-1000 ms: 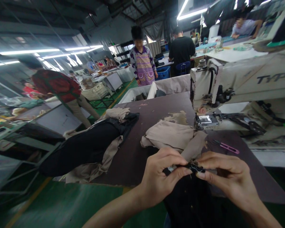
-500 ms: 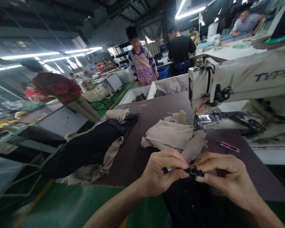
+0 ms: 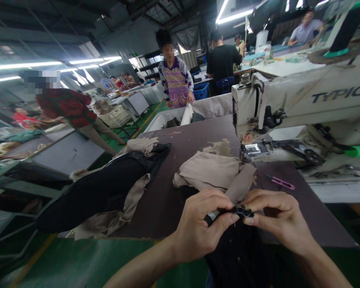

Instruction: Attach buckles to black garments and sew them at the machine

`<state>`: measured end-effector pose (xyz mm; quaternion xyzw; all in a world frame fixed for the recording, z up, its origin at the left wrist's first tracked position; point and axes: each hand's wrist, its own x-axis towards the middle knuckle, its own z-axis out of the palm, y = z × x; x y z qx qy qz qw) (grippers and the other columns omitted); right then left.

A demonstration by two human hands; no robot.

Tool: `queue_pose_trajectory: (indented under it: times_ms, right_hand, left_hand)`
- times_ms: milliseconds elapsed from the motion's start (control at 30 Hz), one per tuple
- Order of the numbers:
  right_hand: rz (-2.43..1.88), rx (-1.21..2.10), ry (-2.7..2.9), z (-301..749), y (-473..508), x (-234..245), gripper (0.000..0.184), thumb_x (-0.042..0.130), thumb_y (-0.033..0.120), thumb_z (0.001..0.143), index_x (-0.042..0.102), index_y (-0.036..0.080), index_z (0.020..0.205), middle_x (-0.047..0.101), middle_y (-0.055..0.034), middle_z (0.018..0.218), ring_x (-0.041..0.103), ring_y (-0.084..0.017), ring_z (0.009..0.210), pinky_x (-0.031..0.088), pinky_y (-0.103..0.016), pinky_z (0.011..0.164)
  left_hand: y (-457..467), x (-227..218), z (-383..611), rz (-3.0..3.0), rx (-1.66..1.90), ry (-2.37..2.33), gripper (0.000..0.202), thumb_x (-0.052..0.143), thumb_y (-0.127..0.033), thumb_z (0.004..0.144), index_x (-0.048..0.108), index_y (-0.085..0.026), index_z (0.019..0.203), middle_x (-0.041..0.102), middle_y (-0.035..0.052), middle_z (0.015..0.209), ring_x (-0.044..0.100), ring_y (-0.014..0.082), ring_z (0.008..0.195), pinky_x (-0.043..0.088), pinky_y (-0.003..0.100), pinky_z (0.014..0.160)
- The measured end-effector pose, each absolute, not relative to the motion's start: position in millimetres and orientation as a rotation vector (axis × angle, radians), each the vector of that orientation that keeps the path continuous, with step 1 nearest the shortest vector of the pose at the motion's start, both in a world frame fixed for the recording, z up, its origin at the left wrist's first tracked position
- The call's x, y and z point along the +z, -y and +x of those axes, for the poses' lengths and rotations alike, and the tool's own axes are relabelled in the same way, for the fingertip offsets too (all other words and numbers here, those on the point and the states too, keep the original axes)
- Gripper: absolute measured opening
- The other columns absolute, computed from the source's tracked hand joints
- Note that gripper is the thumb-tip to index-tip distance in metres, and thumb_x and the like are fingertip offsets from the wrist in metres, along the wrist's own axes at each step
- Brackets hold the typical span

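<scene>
My left hand (image 3: 202, 224) and my right hand (image 3: 276, 214) pinch the bunched edge of a black garment (image 3: 240, 256) between thumbs and fingers. White thread shows along that edge in the small gap between my fingertips. The rest of the black cloth hangs down in front of me, past the table's near edge. Just beyond my hands, beige fabric (image 3: 208, 170) lies in folds on the brown table (image 3: 183, 150). Pink-handled thread snips (image 3: 280, 183) rest on the table beyond my right hand.
A white sewing machine (image 3: 288, 100) stands at the right of the table. At the left, a black and beige garment (image 3: 108, 184) hangs over the edge. Behind the table are white fabric-lined bins (image 3: 214, 108), and a person in a patterned apron (image 3: 178, 82). Other people work farther back.
The whole view has shifted slightly, so the table and machine appear a little farther left. Both hands keep their pinch on the black garment. The aproned person's hand now touches the bin's lining.
</scene>
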<state>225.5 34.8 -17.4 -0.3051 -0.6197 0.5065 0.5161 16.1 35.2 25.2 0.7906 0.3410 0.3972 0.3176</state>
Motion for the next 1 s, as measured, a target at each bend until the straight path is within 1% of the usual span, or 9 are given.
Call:
queue_pose_trajectory:
  times_ms: [200,333,467,533,633,767,900,1000]
  right_hand:
    - [-0.704,1.214,1.466,224,-35,-19,0.012,0.077,0.009,0.075,0.075,0.018,0.083,0.072,-0.0062,0.082,0.069,-0.019,0.076,0.053,-0.029,0.068]
    - [-0.744,1.169,1.514,223,-33,-15,0.012,0.075,0.010,0.078,0.071,0.019,0.085,0.071,-0.0041,0.083,0.067,-0.017,0.076,0.051,-0.027,0.069]
    - [-0.849,1.066,1.680,227,-31,-5,0.014,0.075,0.013,0.079,0.069,0.021,0.089,0.070,-0.0023,0.087,0.067,-0.016,0.079,0.051,-0.026,0.071]
    - [-0.927,0.984,1.771,229,-31,1,0.016,0.076,0.016,0.080,0.070,0.023,0.093,0.070,-0.0009,0.088,0.067,-0.015,0.079,0.052,-0.024,0.070]
    - [-0.990,0.884,1.885,232,-30,10,0.023,0.076,0.021,0.082,0.071,0.028,0.103,0.071,0.0007,0.092,0.067,-0.014,0.082,0.053,-0.022,0.072]
    - [-0.960,0.884,1.963,230,-28,16,0.028,0.071,0.021,0.086,0.070,0.031,0.112,0.070,0.0008,0.097,0.067,-0.013,0.085,0.055,-0.020,0.073]
    - [-0.955,0.847,1.941,229,-26,16,0.025,0.070,0.020,0.087,0.073,0.030,0.110,0.070,-0.0007,0.096,0.067,-0.014,0.084,0.056,-0.021,0.071]
    - [-0.972,0.794,1.914,228,-25,16,0.023,0.070,0.020,0.086,0.074,0.030,0.106,0.071,-0.0003,0.095,0.068,-0.014,0.084,0.056,-0.021,0.071]
  left_hand:
    - [-36,22,18,2.126,1.082,-0.852,0.011,0.065,-0.009,0.081,0.066,-0.014,0.091,0.068,0.0079,0.088,0.063,0.0175,0.085,0.049,0.031,0.079]
    - [-38,23,17,2.136,1.057,-0.866,0.009,0.065,-0.010,0.081,0.065,-0.014,0.090,0.067,0.0073,0.088,0.062,0.0173,0.086,0.049,0.031,0.080]
    - [-38,24,15,2.131,1.061,-0.885,0.009,0.064,-0.010,0.082,0.064,-0.014,0.090,0.067,0.0067,0.087,0.062,0.0168,0.085,0.049,0.030,0.080]
    - [-38,24,14,2.132,1.060,-0.892,0.009,0.064,-0.011,0.082,0.065,-0.014,0.091,0.067,0.0069,0.087,0.062,0.0171,0.085,0.049,0.031,0.079]
    - [-38,24,13,2.141,1.061,-0.893,0.008,0.064,-0.012,0.082,0.065,-0.014,0.090,0.068,0.0070,0.088,0.063,0.0168,0.084,0.050,0.031,0.079]
    - [-38,24,15,2.160,1.069,-0.883,0.008,0.065,-0.013,0.082,0.066,-0.014,0.089,0.068,0.0068,0.087,0.064,0.0163,0.083,0.050,0.030,0.078]
    - [-35,23,15,2.136,1.114,-0.911,0.007,0.068,-0.014,0.081,0.069,-0.016,0.088,0.070,0.0052,0.085,0.065,0.0151,0.080,0.050,0.028,0.078]
    - [-32,20,16,2.036,1.157,-0.986,0.007,0.071,-0.018,0.080,0.069,-0.017,0.086,0.071,0.0034,0.080,0.065,0.0138,0.075,0.050,0.026,0.073]
